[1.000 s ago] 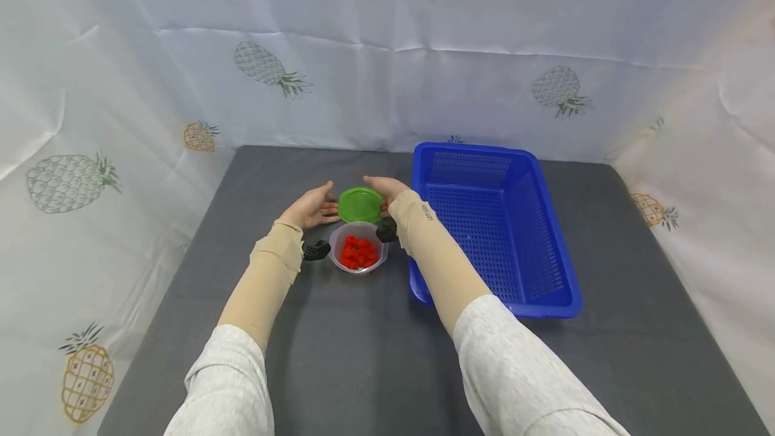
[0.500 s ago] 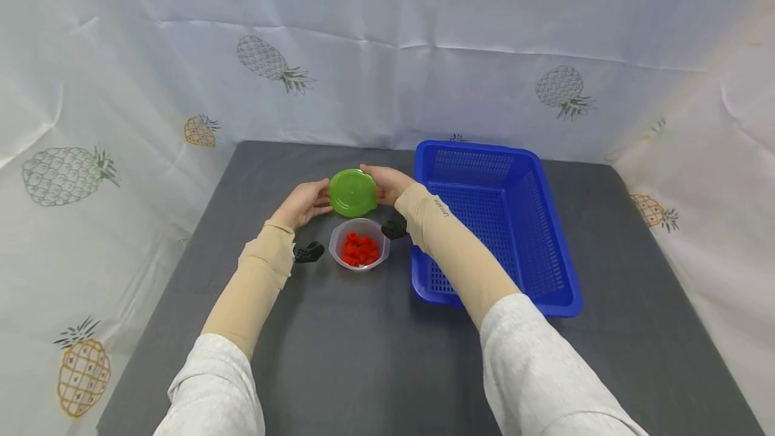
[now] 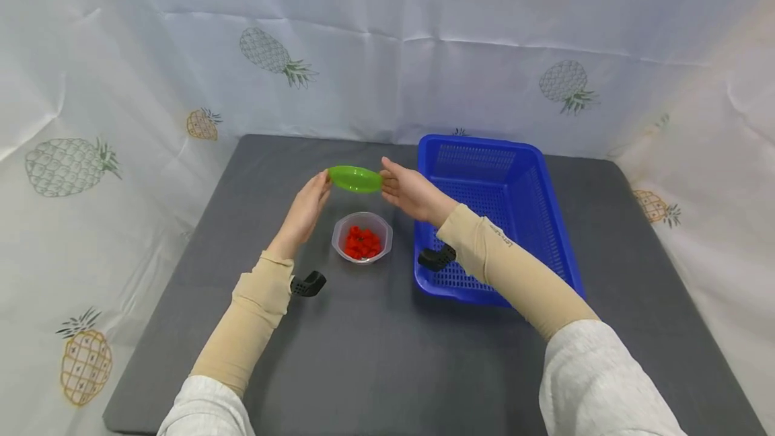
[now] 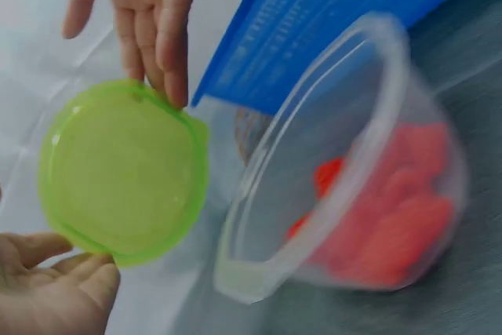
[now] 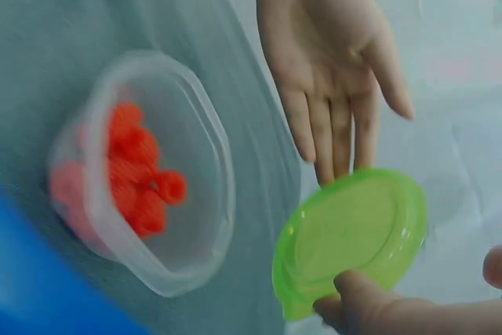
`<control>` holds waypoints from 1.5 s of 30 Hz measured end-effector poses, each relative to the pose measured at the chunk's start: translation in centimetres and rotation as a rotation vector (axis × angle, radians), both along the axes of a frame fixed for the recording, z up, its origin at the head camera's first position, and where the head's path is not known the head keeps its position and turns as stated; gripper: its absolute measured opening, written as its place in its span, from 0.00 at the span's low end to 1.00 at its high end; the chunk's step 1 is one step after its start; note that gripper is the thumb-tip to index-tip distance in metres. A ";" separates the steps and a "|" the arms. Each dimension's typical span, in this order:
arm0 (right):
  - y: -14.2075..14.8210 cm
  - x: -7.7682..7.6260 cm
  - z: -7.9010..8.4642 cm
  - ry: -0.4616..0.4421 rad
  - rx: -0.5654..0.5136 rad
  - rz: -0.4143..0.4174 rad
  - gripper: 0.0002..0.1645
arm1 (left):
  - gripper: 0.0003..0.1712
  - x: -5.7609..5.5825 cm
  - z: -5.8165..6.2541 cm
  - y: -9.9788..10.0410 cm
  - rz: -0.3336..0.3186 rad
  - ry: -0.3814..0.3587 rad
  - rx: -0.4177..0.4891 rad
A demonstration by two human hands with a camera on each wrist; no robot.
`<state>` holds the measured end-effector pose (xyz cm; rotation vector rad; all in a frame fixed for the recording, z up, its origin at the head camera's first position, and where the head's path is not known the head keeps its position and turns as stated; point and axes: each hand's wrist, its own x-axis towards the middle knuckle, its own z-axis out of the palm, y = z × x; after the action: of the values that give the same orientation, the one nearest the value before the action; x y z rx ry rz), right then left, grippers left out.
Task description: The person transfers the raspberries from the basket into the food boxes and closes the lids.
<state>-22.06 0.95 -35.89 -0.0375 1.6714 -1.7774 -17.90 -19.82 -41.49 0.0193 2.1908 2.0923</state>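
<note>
A round green lid (image 3: 356,179) is raised in the air beyond a clear plastic container (image 3: 339,229). Inside the container lie several small red ribbed pieces (image 3: 362,244); at least one has a hole in its end. My left hand (image 3: 303,210) touches the lid's left edge with straight fingers; its thumb stands apart in the right wrist view (image 5: 325,52). On the opposite edge, my right hand (image 3: 414,190) has its straight fingertips against the lid (image 4: 125,170), thumb spread away. The lid hangs between both sets of fingers, tilted.
A blue perforated basket (image 3: 547,221) stands on the dark grey table (image 3: 375,355), right of the container and under my right forearm. A white curtain (image 3: 363,86) with pineapple prints surrounds the table's back and sides. Black wrist devices (image 3: 309,283) jut from both wrists.
The green lid has risen off its place behind the container and its tilt has changed, so it looks narrower. Both hands moved with it, and my wrists have swung farther apart. The container stays put.
</note>
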 end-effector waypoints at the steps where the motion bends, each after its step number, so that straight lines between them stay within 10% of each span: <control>1: 0.2 0.7 0.2 0.015 0.011 0.007 0.41 | 0.36 0.5 0.0 0.3 0.002 0.020 -0.004; 11: 1.6 7.0 0.3 0.442 0.557 0.260 0.46 | 0.29 5.9 -2.1 1.1 -0.034 0.244 -0.275; 22: 1.4 11.7 -1.3 0.479 0.474 0.278 0.48 | 0.36 9.5 -5.8 1.3 -0.017 0.373 -0.477; 30: 0.9 14.2 -4.3 0.447 0.421 0.100 0.54 | 0.45 10.7 -7.1 1.6 -0.028 0.518 -0.669; 38: 0.9 14.3 -8.4 0.544 0.457 0.077 0.54 | 0.49 11.0 -7.5 1.8 -0.039 0.506 -0.768; 45: 0.5 12.9 -8.9 0.609 0.467 0.062 0.54 | 0.47 10.7 -7.3 1.7 -0.036 0.451 -0.784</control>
<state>-9.16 1.49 -44.81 -0.4525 2.4503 -1.3569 -7.16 -18.15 -48.82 0.4923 3.0821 1.1509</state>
